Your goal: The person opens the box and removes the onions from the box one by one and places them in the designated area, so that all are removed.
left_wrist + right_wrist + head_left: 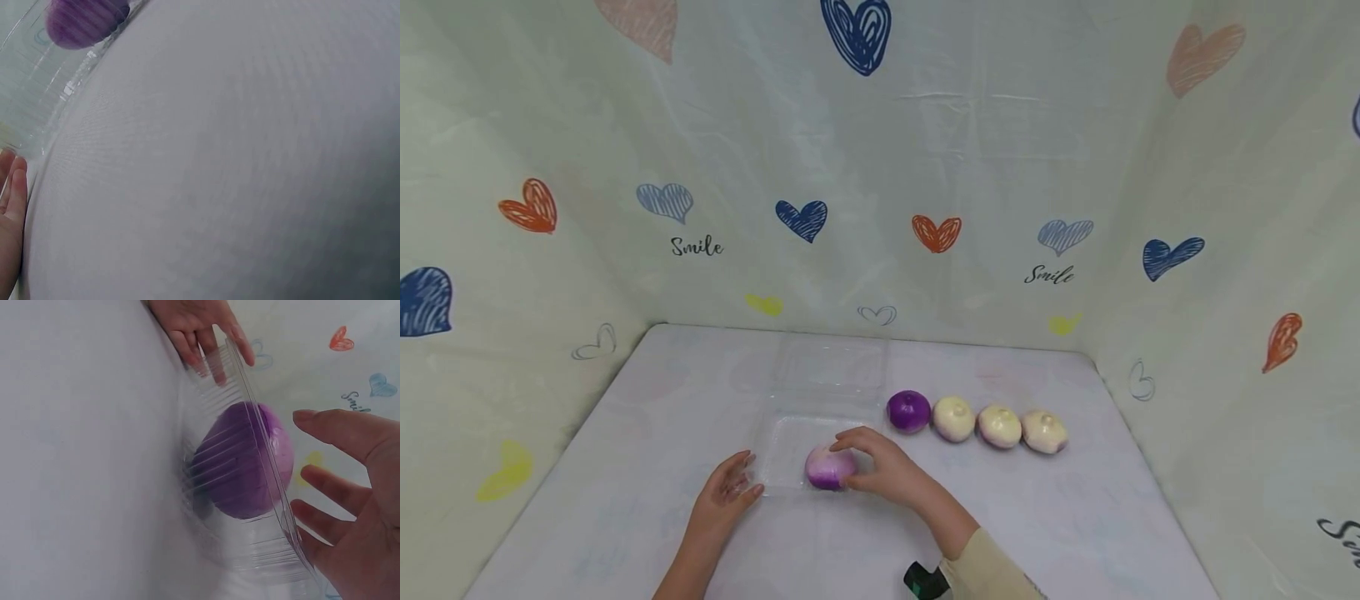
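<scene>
A purple-and-white onion (pixel 830 467) sits inside a clear plastic clamshell box (pixel 780 450), near its front right corner. My right hand (pixel 883 468) is over the box's right side, beside the onion. In the right wrist view the thumb and fingers of this hand are spread, with a gap between them and the onion (pixel 244 462). At the box's left end is my left hand (pixel 722 496), its fingers loosely bent against the side wall. Only part of the left hand (pixel 12 206) shows in the left wrist view.
The box's see-through lid (pixel 831 367) lies folded back behind it. Right of the box stand a dark purple onion (pixel 908 412) and three paler ones in a row, the nearest pale onion (pixel 954 419) beside the purple one. A heart-printed sheet (pixel 880 167) hangs behind the white table (pixel 625 467).
</scene>
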`<state>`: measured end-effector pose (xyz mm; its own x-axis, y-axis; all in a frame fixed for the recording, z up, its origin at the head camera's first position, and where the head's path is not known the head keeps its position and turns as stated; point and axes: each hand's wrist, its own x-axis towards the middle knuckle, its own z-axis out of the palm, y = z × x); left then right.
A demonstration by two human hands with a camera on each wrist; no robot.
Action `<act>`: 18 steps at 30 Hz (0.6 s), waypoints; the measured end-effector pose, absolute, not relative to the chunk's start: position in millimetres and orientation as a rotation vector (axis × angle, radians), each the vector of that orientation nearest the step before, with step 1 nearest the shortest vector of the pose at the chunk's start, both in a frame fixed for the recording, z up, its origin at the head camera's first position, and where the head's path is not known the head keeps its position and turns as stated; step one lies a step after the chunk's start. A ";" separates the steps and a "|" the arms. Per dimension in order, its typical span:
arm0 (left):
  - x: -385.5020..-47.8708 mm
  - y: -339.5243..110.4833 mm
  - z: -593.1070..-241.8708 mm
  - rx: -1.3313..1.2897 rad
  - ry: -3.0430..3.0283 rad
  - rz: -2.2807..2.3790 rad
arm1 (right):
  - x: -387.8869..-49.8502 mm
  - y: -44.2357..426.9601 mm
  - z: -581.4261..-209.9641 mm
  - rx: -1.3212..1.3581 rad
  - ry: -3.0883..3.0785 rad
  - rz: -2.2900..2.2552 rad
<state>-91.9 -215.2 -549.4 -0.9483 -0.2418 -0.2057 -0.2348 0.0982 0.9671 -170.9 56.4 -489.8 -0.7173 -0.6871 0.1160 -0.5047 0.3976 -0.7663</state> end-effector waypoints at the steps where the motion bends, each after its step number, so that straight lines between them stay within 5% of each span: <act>1: -91.9 -215.3 -549.5 0.511 -2.322 -2.045 | -172.7 56.1 -489.3 -1.073 2.433 -1.177; 18: -90.3 -214.9 -547.5 0.488 -2.339 -2.016 | -192.4 40.5 -485.2 -1.031 2.282 -0.951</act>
<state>-90.3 -214.9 -547.5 -0.9512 -0.2434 -0.1899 -0.2237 0.1193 0.9673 -192.4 40.5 -485.2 -0.6143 -0.7797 -0.1217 -0.4627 0.4808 -0.7448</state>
